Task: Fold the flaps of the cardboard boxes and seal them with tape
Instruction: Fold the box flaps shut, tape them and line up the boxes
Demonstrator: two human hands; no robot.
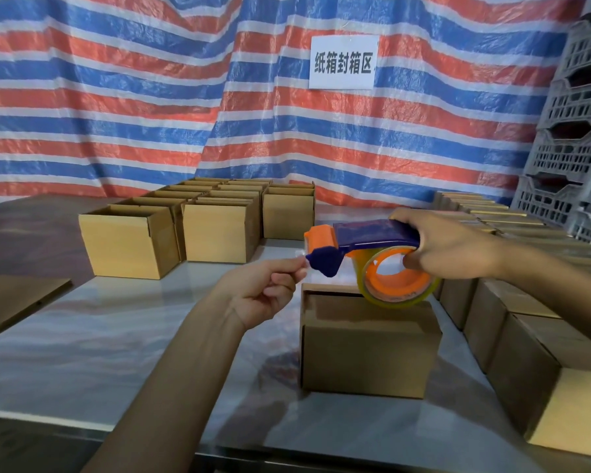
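1. We hold the tape dispenser [365,233] in the right hand [454,247], at centre right of the frame. The fingers are curled round its blue handle and reach into the orange core of the clear tape roll [372,288].
2. The left hand [263,291], at centre frame, pinches the free tape end [301,256] between thumb and forefinger, just beside the dispenser's nose.
3. The cardboard box [365,353] in work stands on the table [116,336] directly below the roll, at lower centre right. Its top flaps appear folded down. We cannot tell whether tape already lies on the seam.
4. We judge the step in hand to be drawing out a length of tape ahead of sealing. Folding on this box looks done.
5. The next move calls for carrying the pinched end to one edge of the box and pressing it down. We then run the dispenser along the centre seam, keeping the tape taut and straight.
6. Open boxes [130,244] wait at upper centre left. A row of closed boxes [512,336] lines the right edge.
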